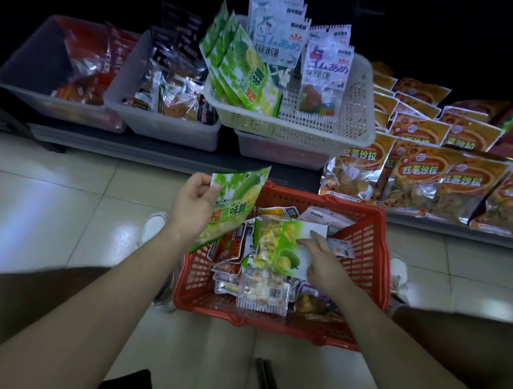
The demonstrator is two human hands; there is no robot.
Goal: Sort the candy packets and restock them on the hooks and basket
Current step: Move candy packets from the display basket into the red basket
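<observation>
My left hand (193, 203) grips a green durian candy packet (237, 198) by its top left corner, held above the left side of the red shopping basket (366, 238) on the floor. My right hand (320, 258) pinches a second green and yellow packet (279, 247) at its right edge, just above the mixed packets heaped in the red basket. A white perforated basket (321, 123) on the low shelf ahead holds several matching green durian packets (241, 65) on its left and white-blue gummy packets (327, 67) on its right.
Two grey bins stand left of the white basket, one with red packets (33, 72) and one with dark packets (152, 120). Orange snack bags (422, 176) lie stacked on the shelf to the right. My knees flank the red basket on the tiled floor (55, 201).
</observation>
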